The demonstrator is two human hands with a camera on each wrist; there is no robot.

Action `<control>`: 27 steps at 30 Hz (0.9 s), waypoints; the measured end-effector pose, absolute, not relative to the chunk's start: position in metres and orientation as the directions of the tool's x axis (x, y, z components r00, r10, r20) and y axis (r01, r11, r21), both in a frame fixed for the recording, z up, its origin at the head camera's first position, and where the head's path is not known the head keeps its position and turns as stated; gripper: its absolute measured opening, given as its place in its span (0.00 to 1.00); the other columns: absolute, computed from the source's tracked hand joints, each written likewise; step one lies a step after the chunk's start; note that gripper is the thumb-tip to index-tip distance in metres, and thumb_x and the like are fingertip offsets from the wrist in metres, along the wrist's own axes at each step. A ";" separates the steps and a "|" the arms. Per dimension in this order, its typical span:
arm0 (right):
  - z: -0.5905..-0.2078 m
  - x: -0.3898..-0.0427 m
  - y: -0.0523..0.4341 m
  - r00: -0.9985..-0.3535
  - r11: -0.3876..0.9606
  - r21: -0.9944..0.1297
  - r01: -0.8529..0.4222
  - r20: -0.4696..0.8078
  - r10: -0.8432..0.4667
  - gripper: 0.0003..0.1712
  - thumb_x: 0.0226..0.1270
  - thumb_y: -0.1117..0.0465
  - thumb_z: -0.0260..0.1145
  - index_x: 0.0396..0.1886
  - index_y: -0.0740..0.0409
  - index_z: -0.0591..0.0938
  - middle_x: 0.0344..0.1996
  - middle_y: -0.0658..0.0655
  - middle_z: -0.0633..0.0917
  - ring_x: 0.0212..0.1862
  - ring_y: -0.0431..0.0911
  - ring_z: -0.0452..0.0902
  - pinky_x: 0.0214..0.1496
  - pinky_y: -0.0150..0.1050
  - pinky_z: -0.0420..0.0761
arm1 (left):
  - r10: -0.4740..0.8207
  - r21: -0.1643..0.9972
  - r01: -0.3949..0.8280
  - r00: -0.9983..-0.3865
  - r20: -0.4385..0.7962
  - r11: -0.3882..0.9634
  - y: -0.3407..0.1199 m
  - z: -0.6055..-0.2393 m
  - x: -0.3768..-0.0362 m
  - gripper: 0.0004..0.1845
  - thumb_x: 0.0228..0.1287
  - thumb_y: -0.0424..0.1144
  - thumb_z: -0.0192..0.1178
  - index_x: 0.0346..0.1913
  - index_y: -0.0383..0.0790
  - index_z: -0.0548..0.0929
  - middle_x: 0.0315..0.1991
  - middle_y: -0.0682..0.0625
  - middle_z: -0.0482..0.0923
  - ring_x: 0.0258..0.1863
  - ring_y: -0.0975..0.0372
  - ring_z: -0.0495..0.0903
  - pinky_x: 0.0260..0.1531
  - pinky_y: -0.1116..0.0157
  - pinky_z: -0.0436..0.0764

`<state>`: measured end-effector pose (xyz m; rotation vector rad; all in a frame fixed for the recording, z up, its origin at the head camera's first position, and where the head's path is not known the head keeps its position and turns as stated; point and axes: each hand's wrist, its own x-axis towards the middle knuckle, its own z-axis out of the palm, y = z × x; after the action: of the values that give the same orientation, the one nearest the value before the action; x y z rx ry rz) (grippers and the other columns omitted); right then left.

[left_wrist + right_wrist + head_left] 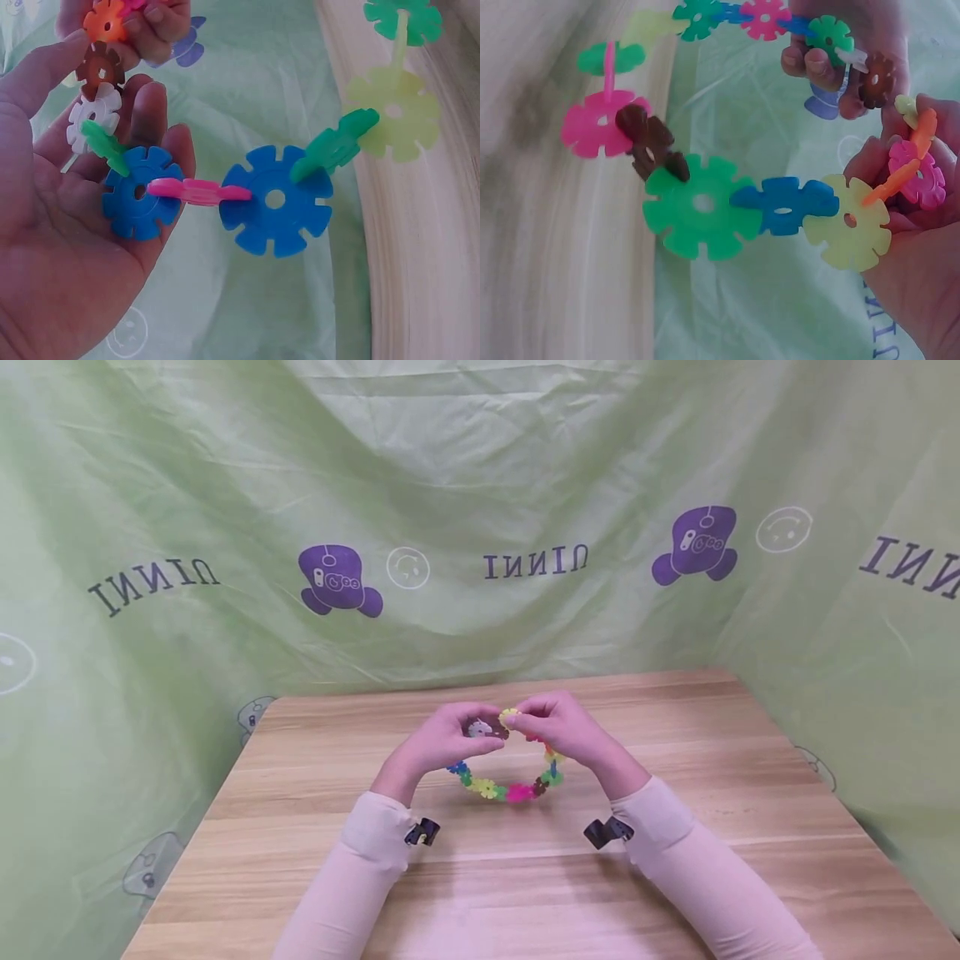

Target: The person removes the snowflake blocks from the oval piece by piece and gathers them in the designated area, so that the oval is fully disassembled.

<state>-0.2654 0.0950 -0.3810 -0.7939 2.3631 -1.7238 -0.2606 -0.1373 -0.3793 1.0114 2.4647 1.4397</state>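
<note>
Both hands are holding a ring [504, 787] of snowflake discs above the table [750, 827], at frame centre. The left hand [442, 745] is pinching the white and brown discs [96, 96] at the ring's top; the right hand [561, 727] is pinching the orange disc [922, 135] beside them, fingers curled narrow.

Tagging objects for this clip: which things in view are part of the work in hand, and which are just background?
In the work:
- chain of snowflake discs, held up in a loop over the table
- left hand, pinching one end
- right hand, pinching the other end

Just there:
- wooden table
- green printed cloth behind and beside it
- wrist cameras
</note>
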 end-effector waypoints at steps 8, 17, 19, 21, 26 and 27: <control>-0.373 -0.264 0.089 -0.848 0.212 -0.908 -0.361 0.225 -0.479 0.10 0.61 0.52 0.73 0.35 0.53 0.87 0.24 0.56 0.79 0.25 0.47 0.69 0.21 0.36 0.69 | 0.589 0.823 0.457 -0.784 0.195 0.336 -0.138 -0.375 -0.259 0.23 0.59 0.42 0.71 0.57 0.41 0.81 0.42 0.55 0.85 0.42 0.62 0.83 0.43 0.62 0.82; -0.367 -0.263 0.088 -0.852 0.194 -0.922 -0.335 0.209 -0.479 0.11 0.60 0.57 0.75 0.33 0.59 0.82 0.28 0.59 0.85 0.28 0.49 0.74 0.24 0.36 0.73 | 0.516 0.811 0.475 -0.816 0.261 0.340 -0.136 -0.373 -0.258 0.18 0.61 0.46 0.70 0.52 0.45 0.84 0.45 0.56 0.84 0.45 0.59 0.82 0.45 0.59 0.81; -0.367 -0.263 0.088 -0.858 0.191 -0.926 -0.326 0.205 -0.471 0.12 0.60 0.58 0.75 0.33 0.60 0.82 0.29 0.59 0.85 0.30 0.50 0.76 0.28 0.37 0.75 | 0.498 0.803 0.495 -0.815 0.297 0.331 -0.135 -0.372 -0.258 0.15 0.61 0.44 0.69 0.49 0.45 0.85 0.44 0.56 0.84 0.46 0.59 0.81 0.45 0.58 0.81; -0.367 -0.264 0.088 -0.866 0.193 -0.928 -0.319 0.203 -0.456 0.13 0.58 0.59 0.76 0.34 0.61 0.81 0.29 0.59 0.85 0.31 0.50 0.77 0.31 0.38 0.77 | 0.490 0.798 0.512 -0.809 0.324 0.318 -0.134 -0.372 -0.259 0.11 0.63 0.43 0.68 0.46 0.44 0.86 0.41 0.56 0.84 0.45 0.60 0.81 0.46 0.56 0.81; -0.367 -0.265 0.089 -0.872 0.187 -0.933 -0.307 0.197 -0.447 0.17 0.56 0.58 0.77 0.38 0.61 0.80 0.32 0.59 0.84 0.34 0.50 0.79 0.37 0.41 0.82 | 0.475 0.808 0.520 -0.805 0.355 0.277 -0.132 -0.369 -0.257 0.06 0.63 0.38 0.68 0.40 0.41 0.86 0.36 0.53 0.85 0.39 0.60 0.84 0.43 0.57 0.82; -0.367 -0.266 0.089 -0.870 0.184 -0.934 -0.308 0.198 -0.451 0.18 0.56 0.58 0.77 0.39 0.62 0.80 0.33 0.59 0.84 0.35 0.51 0.80 0.38 0.41 0.82 | 0.470 0.812 0.515 -0.809 0.354 0.275 -0.131 -0.368 -0.257 0.06 0.63 0.38 0.68 0.40 0.40 0.86 0.36 0.52 0.85 0.38 0.60 0.85 0.42 0.58 0.82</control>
<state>-0.2656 0.0892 -0.3668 -0.7479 2.3206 -1.7824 -0.2571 -0.1314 -0.3684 0.9830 2.5428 1.6468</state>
